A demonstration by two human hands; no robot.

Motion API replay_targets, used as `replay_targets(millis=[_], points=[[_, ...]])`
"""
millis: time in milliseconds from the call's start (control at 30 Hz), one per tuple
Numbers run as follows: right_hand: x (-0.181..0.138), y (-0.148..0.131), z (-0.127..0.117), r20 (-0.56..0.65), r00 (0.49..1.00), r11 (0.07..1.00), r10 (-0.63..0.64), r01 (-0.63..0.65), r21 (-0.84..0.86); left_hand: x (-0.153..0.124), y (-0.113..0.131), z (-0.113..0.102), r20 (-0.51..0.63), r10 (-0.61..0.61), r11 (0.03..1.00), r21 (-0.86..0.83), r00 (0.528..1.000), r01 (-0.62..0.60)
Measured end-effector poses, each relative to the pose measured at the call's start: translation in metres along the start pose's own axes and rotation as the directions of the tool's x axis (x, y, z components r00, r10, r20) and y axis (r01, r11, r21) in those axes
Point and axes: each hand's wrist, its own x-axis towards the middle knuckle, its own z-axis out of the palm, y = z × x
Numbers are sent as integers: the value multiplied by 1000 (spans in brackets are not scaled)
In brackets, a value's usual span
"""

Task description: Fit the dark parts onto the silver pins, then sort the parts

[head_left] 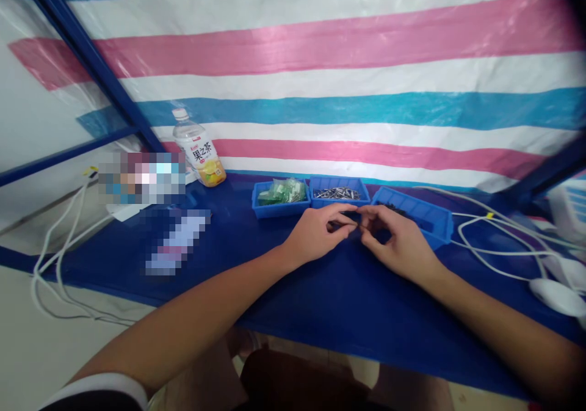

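Observation:
My left hand (312, 235) and my right hand (399, 240) meet just above the blue table, in front of the bins. Both have thumb and fingers drawn together in a pinch, fingertips almost touching. Whatever lies between them is too small or hidden to make out. Directly behind stands a blue bin (319, 203) holding thin metal pins (337, 193). To its left, another blue bin (279, 212) contains green-and-clear pieces (286, 191). A longer blue bin (440, 220), set at an angle behind my right hand, has small dark parts (396, 209) in it, partly covered by the hand.
A drink bottle (200, 151) stands at the back left, near blurred-out items. White cables (471, 240) and a white rounded device (556, 296) lie on the right. More cables (57, 264) hang at the left. A striped sheet (320, 44) closes off the back.

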Motion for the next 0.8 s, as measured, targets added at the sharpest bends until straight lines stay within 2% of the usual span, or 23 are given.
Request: replay_targets(millis=[133,300,433,533,800], points=[[0,-1,-3,-4,1000,1000,15,-15,8,0,2,-2,-15,-25,1000,-6,1000,25],[-3,2,-3,-45,992,993,114,-113,30,-1,4,-2,69,-67,997,-34,995,69],[-3,5,-2,-30,999,999,42,-41,29,0,-1,2,85,-33,990,-135,996,44],[-2,5,-2,-35,999,1000,10,-10,17,1,-4,3,68,-35,981,-186,997,47],[-1,0,0,15,999,997,32,-33,72,3,-8,-1,-44,-70,980,-192,997,60]])
